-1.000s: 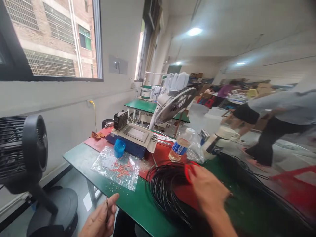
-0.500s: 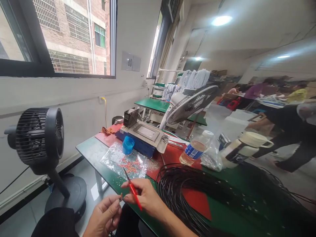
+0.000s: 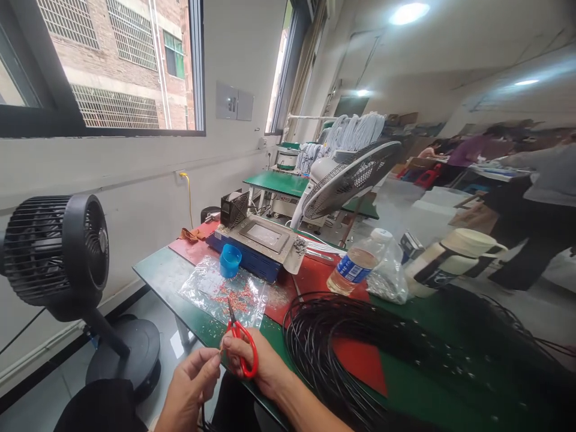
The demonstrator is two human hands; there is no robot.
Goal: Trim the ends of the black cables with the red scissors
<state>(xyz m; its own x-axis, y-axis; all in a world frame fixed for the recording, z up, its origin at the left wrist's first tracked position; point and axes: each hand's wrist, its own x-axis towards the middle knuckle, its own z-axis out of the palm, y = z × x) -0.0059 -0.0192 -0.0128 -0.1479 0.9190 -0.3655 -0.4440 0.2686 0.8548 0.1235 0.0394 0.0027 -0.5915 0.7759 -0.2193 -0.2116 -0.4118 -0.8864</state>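
Note:
My left hand point(image 3: 191, 384) is closed in a pinch on the end of a thin black cable point(image 3: 203, 415), which hangs below it. My right hand point(image 3: 267, 363) holds red-handled scissors point(image 3: 255, 354), their dark blades pointing up and away. Its thumb and forefinger meet at the small coloured tip beside my left fingertips. Just beyond the hands, small red and orange bits point(image 3: 238, 300) lie scattered on a clear plastic bag point(image 3: 200, 282). A blue cup point(image 3: 230, 261) stands on that bag. To the right lies a coil of black cables point(image 3: 310, 342).
A blue heated-plate device point(image 3: 258, 262) with a small fan stands behind the cup. A bottle point(image 3: 353, 267) and a cream jug point(image 3: 454, 258) stand at the right. A black floor fan point(image 3: 74, 246) is at the left. People are in the background.
My right hand has turned the scissors, so the handle loop shows, and its fingertips have come to the cable tip by my left hand. A bending person at the right now stands more upright.

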